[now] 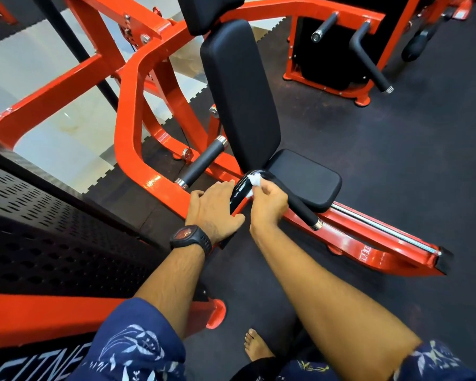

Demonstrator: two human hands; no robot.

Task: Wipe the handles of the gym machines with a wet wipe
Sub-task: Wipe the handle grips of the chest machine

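Note:
An orange gym machine with a black seat [305, 178] and backrest [239, 97] stands before me. Its near black handle [302, 209] bends at the top, where it looks glossy and wet, and ends in a chrome cap. My right hand [268, 200] pinches a crumpled white wet wipe [254, 180] against that bend. My left hand [215, 209], with a black watch on the wrist, rests with fingers wrapped on the lower leg of the same bar. A second black handle [204, 162] sticks out to the left of the backrest.
A perforated black weight-stack cover [52, 229] sits at the left. Orange frame tubes [129, 133] loop around the seat. Another machine with two black handles [368, 55] stands at the back right. Dark rubber flooring [396, 160] lies to the right. My bare foot [256, 345] is below.

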